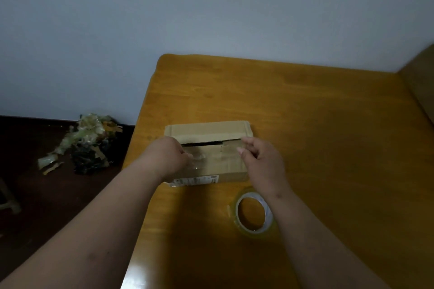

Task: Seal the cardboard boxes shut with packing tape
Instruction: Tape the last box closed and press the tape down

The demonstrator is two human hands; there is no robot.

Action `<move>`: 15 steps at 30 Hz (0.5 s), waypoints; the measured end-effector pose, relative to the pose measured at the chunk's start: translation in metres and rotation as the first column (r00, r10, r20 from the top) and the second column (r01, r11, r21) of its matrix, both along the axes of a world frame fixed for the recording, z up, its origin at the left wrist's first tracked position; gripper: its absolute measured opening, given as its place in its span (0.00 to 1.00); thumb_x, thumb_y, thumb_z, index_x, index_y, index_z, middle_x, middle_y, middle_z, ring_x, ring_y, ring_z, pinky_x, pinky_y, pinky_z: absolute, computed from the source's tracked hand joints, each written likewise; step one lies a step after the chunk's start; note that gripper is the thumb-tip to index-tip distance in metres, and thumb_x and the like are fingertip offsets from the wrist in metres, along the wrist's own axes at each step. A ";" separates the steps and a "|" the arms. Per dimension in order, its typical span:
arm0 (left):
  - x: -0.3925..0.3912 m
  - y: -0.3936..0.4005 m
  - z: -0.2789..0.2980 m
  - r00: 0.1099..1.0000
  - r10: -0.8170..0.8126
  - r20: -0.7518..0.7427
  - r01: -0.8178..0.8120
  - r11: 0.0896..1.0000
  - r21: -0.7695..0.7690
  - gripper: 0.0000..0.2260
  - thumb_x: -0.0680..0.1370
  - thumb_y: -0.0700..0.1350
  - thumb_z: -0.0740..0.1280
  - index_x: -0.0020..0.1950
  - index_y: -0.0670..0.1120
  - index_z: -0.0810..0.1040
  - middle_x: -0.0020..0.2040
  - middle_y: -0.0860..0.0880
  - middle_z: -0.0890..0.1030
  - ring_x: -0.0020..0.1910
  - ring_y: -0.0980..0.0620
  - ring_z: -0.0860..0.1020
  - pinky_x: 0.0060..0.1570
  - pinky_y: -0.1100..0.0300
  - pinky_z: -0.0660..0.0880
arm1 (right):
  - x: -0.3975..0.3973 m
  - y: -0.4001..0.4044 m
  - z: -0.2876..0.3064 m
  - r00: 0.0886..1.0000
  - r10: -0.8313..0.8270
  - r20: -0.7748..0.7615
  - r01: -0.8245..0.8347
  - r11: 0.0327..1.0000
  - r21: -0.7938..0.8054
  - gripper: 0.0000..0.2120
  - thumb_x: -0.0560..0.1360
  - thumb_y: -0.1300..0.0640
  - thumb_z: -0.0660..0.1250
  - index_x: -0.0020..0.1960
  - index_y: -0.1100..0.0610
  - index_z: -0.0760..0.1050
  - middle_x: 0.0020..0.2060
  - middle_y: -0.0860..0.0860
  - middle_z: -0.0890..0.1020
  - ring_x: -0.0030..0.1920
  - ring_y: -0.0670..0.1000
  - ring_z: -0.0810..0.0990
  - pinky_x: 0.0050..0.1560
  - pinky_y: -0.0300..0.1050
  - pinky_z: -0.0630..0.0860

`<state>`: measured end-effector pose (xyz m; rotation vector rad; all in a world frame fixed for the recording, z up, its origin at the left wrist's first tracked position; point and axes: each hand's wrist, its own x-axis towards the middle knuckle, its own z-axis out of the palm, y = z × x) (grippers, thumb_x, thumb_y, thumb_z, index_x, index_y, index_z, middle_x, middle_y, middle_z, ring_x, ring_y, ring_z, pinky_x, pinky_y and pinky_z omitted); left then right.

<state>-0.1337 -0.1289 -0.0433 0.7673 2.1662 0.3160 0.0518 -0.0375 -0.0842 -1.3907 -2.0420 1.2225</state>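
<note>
Cardboard box (209, 152) lies on the yellow wooden tabletop (305, 112), near its left edge and directly in front of the person, so that both hands reach its top without stretching. Its two top flaps meet imperfectly: a dark slit stays open along the seam, and nothing of the contents can be seen through it. Left hand (169, 157) has its fingers curled down on a glossy strip of clear tape (198, 159) at the left part of the lid, apparently pinching or pressing it; the exact grip is hidden by the knuckles. Right hand (260, 159) hovers at the right end of the seam, fingers loosely curled, thumb and forefinger close together, probably holding the strip's other end taut, though blur leaves this uncertain. Tape roll (254, 214) lies flat just beside the box, under the right wrist, kept within reach. Crumpled tape and card scraps (87, 143) lie heaped on the floor.
</note>
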 end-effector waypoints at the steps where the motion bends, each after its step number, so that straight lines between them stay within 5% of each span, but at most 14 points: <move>1: -0.001 0.001 -0.001 1.000 0.011 0.016 -0.011 1.000 -0.009 0.15 0.80 0.48 0.68 0.37 0.40 0.78 0.41 0.41 0.80 0.41 0.41 0.82 0.44 0.46 0.82 | 0.000 0.001 -0.002 1.000 0.009 0.009 -0.009 1.000 0.006 0.09 0.79 0.54 0.66 0.59 0.49 0.77 0.51 0.46 0.78 0.51 0.45 0.78 0.47 0.36 0.73; 6: -0.005 0.005 -0.004 1.000 -0.014 0.004 0.014 1.000 -0.008 0.14 0.79 0.48 0.67 0.41 0.38 0.78 0.39 0.40 0.78 0.40 0.40 0.80 0.42 0.50 0.82 | 0.001 0.005 -0.009 1.000 0.008 -0.007 -0.008 1.000 -0.010 0.06 0.79 0.55 0.66 0.55 0.48 0.75 0.46 0.44 0.79 0.48 0.43 0.78 0.44 0.37 0.73; 10: -0.002 0.008 -0.007 0.989 -0.078 -0.124 0.074 0.997 -0.032 0.15 0.80 0.50 0.65 0.42 0.40 0.80 0.32 0.46 0.73 0.31 0.49 0.70 0.29 0.60 0.64 | 0.000 0.007 -0.016 1.000 0.004 -0.004 -0.004 1.000 0.000 0.14 0.79 0.56 0.66 0.65 0.51 0.73 0.36 0.42 0.72 0.39 0.41 0.74 0.42 0.36 0.73; 15: -0.004 0.010 -0.018 0.983 -0.063 -0.170 0.053 0.997 -0.064 0.16 0.78 0.47 0.65 0.31 0.43 0.72 0.30 0.47 0.69 0.29 0.49 0.69 0.28 0.60 0.62 | -0.004 0.006 -0.024 0.996 0.045 0.071 -0.053 0.991 0.124 0.14 0.78 0.52 0.67 0.63 0.49 0.74 0.39 0.43 0.78 0.46 0.50 0.79 0.54 0.60 0.77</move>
